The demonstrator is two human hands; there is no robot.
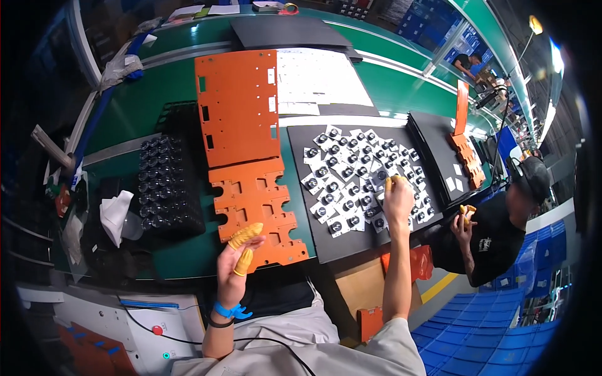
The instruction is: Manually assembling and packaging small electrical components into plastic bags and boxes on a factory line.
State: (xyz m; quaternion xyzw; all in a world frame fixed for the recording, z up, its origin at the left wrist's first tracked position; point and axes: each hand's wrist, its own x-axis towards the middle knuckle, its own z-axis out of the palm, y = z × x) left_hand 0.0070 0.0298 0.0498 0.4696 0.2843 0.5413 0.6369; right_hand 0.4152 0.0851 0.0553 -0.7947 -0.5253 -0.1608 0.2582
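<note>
The right hand [397, 199] was seen reaching out over a black mat [360, 235] on the green bench [157, 106], fingertips in yellow finger cots set down among many small white squares, each carrying a round black component [351, 170]. The fingers were bent down onto a piece at the right side of the cluster; whether a piece was actually pinched could not be told.

The left hand [235, 260] was held near the body at the near edge of the bench, loosely released, with nothing grasped. Yellow finger cots [244, 236] were worn on thumb and forefinger, and a blue band [229, 310] was worn at the wrist. The fingertips were over the near end of a smaller orange fixture plate [257, 210] with cut-out slots.

A larger orange plate [238, 103] with small holes was lying just beyond it, the two edges touching or nearly so. To the left, a black tray [164, 185] filled with rows of dark cylindrical parts was noted, with a white cloth [115, 213] just to its left. White printed sheets [316, 78] were lying to the right of the large plate, and a dark flat panel [285, 31] was further away.

At the right, another person [501, 229] in a black shirt and cap was observed, hands also in yellow cots, beside a second black mat [439, 156] bearing orange parts [469, 156].
</note>
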